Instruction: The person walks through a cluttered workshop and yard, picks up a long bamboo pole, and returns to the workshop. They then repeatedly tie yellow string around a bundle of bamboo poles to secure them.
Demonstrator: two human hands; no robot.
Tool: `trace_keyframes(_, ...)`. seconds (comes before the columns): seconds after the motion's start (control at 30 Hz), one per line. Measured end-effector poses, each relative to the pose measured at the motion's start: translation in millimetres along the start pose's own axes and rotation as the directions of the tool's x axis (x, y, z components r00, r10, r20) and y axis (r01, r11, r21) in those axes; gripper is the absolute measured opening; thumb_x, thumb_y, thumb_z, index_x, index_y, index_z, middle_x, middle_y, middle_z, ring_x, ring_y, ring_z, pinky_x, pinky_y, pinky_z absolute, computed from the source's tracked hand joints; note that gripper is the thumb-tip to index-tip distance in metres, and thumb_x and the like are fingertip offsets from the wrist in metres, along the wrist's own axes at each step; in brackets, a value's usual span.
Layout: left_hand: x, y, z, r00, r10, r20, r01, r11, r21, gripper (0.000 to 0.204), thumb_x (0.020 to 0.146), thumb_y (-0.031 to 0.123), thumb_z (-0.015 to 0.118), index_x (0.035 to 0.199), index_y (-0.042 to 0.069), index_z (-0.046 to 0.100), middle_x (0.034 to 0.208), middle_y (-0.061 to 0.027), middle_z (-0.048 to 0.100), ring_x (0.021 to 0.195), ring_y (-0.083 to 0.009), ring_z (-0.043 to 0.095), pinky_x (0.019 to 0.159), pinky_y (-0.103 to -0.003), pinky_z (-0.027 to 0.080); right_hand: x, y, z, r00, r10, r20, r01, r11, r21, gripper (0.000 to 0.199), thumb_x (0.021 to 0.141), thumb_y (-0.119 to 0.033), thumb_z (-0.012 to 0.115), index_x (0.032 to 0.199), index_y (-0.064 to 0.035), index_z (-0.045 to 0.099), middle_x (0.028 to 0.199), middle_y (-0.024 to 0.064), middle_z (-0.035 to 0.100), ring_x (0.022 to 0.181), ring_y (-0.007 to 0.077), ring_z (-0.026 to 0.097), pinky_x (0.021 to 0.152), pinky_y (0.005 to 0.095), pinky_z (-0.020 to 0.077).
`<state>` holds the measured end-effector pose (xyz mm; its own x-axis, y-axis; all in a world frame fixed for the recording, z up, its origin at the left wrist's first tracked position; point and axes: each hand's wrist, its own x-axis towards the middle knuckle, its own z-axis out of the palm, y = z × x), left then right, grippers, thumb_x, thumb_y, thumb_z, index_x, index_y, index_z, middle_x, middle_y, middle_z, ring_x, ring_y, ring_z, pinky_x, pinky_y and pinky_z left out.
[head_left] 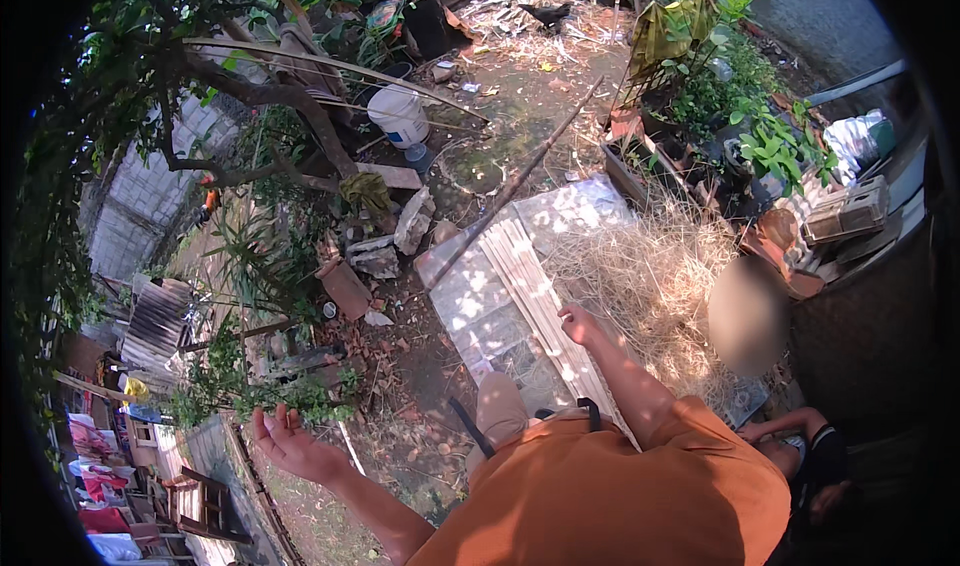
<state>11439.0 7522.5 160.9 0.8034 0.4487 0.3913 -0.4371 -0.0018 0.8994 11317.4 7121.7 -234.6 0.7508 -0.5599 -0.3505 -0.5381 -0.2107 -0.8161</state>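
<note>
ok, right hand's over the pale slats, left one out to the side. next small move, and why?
Probably lower the right hand a little and close the fingers on the nearest strip in the bundle of pale slats. The hand sits at the bundle's edge with fingers curled and nothing clearly gripped; whether it touches is unclear. The left hand is open, palm up, well away over the dirt, so it cannot help yet.

I am looking down at a messy backyard of a home. The ground (pixel 410 366) is bare dirt with dry leaves. A tree (pixel 270 96) grows by a gray block wall (pixel 140 206). I see potted plants (pixel 740 116), a white bucket (pixel 398 114), a pile of dry straw (pixel 650 276), broken bricks (pixel 345 286) and clothes hung up to dry (pixel 95 466).
</note>
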Motion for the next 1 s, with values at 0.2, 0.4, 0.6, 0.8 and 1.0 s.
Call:
trace_keyframes(0.2, 97, -185, 244, 0.956, -0.138, 0.259, 0.171, 0.979, -0.109, 0.025, 0.103, 0.016, 0.050, 0.122, 0.002, 0.057, 0.106, -0.0045, 0.060, 0.088, -0.0120, 0.058, 0.079, -0.026, 0.047, 174, -238, -47, 0.824, -0.564, -0.059, 0.567, 0.823, 0.042, 0.026, 0.086, -0.009, 0.067, 0.112, -0.0082, 0.063, 0.079, 0.0130, 0.057, 0.077, 0.0289, 0.061, 0.074, 0.0407, 0.0503)
trace_keyframes(0.4, 158, -287, 564, 0.701, -0.400, 0.591, 0.556, 0.825, -0.101, 0.018, 0.102, 0.017, 0.054, 0.112, 0.004, 0.061, 0.101, -0.0032, 0.063, 0.083, -0.0096, 0.057, 0.080, -0.026, 0.048, 330, -98, -72, 0.972, 0.161, -0.170, -0.184, 0.974, -0.135, 0.042, 0.078, -0.037, 0.078, 0.107, -0.0079, 0.069, 0.107, 0.0197, 0.070, 0.097, 0.0329, 0.068, 0.084, 0.0400, 0.0538)
trace_keyframes(0.6, 160, -272, 843, 0.298, -0.141, 0.944, 0.542, 0.839, -0.046, 0.021, 0.100, 0.014, 0.056, 0.114, -0.001, 0.061, 0.100, -0.0075, 0.065, 0.086, -0.0132, 0.060, 0.081, -0.028, 0.049, 334, 22, -169, 0.447, 0.775, -0.447, -0.663, 0.622, 0.416, 0.026, 0.081, -0.027, 0.073, 0.093, -0.0045, 0.068, 0.087, 0.0139, 0.070, 0.080, 0.0258, 0.067, 0.073, 0.0380, 0.0527)
trace_keyframes(0.8, 78, -346, 1082, 0.003, -0.165, 0.986, 0.581, 0.803, 0.133, 0.021, 0.099, 0.017, 0.058, 0.112, 0.000, 0.062, 0.099, -0.0072, 0.065, 0.086, -0.0133, 0.060, 0.082, -0.029, 0.050, 510, 40, -312, 0.212, 0.941, -0.265, -0.217, 0.310, 0.926, 0.022, 0.085, -0.022, 0.072, 0.097, -0.0042, 0.067, 0.076, 0.0082, 0.066, 0.067, 0.0199, 0.061, 0.057, 0.0356, 0.0491)
trace_keyframes(1.0, 2, -330, 1301, -0.264, -0.159, 0.951, 0.474, 0.837, 0.272, 0.021, 0.101, 0.014, 0.057, 0.115, -0.001, 0.063, 0.101, -0.0075, 0.068, 0.090, -0.0131, 0.063, 0.083, -0.029, 0.052, 785, -38, -566, 0.145, 0.716, -0.683, -0.113, 0.698, 0.707, 0.049, 0.090, -0.033, 0.072, 0.126, -0.0038, 0.057, 0.106, 0.0124, 0.067, 0.098, 0.0215, 0.062, 0.088, 0.0360, 0.0490)
